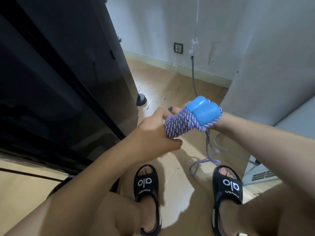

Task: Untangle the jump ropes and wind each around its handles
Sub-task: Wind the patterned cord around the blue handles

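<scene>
Left hand [153, 133]: grips the wound purple-white rope [180, 124], frame centre.
Handles [202, 109]: two blue, side by side.
Right hand [215, 125]: mostly hidden; grip unclear.
Loose end [209, 150]: hangs to the floor [170, 82].

Tan wood floor [170, 86]. Two black sandals [147, 184] stand on it; loose purple-white rope end [202, 163] lies between them, nearer the right one. Black cabinet foot [141, 99] stands well beyond the sandals.

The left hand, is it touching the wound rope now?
Touching. The head view shows the left hand gripping the wound rope, thumb under the coils.
</scene>
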A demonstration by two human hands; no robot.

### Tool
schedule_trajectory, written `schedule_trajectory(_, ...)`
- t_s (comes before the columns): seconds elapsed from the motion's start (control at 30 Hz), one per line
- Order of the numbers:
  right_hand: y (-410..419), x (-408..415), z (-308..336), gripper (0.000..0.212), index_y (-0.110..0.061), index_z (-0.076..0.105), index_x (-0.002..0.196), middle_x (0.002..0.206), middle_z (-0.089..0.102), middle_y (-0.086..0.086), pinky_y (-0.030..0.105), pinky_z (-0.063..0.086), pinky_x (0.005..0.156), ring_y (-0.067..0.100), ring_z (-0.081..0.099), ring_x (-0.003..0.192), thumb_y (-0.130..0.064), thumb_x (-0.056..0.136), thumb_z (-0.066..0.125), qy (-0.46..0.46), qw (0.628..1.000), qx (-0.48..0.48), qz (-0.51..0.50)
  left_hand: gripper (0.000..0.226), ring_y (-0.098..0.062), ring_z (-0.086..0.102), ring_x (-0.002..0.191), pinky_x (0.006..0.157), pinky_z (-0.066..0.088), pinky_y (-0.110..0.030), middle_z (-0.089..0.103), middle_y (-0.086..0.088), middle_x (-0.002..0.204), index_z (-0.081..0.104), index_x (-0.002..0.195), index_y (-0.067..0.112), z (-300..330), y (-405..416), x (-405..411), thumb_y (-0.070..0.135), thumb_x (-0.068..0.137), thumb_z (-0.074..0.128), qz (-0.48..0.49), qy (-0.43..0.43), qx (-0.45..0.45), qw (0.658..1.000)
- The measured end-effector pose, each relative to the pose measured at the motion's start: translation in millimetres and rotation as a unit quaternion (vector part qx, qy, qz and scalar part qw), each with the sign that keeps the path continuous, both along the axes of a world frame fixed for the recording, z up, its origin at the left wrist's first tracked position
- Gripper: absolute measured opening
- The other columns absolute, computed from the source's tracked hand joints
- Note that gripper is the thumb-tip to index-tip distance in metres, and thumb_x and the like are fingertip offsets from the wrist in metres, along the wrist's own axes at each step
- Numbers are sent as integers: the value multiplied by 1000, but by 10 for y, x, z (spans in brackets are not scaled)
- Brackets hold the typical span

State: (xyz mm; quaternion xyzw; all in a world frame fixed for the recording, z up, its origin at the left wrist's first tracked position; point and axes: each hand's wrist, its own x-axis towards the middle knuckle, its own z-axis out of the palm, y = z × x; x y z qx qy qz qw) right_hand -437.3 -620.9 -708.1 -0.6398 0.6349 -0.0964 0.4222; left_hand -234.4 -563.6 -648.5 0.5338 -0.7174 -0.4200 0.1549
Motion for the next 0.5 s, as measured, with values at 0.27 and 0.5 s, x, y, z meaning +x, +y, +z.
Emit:
schedule_trajectory(0.27,145,275,-53,49,-14,46,68,59,53,0,22,32,46,18,38,47,-49,102,38,-70,995,-69,-18,31,-9,20,42,38,15,-16,27,1,59,38,92,17,-131,-412,170,-9,88,54,155,219,180,946)
schedule_trajectory(0.5,338,402,30,31,-16,54,81,59,44,-3,26,30,53,15,38,59,-42,98,53,-19,982,-175,65,33,-8,18,46,41,11,-19,29,5,56,34,76,21,-346,-642,315,-3,88,54,227,205,217,927)
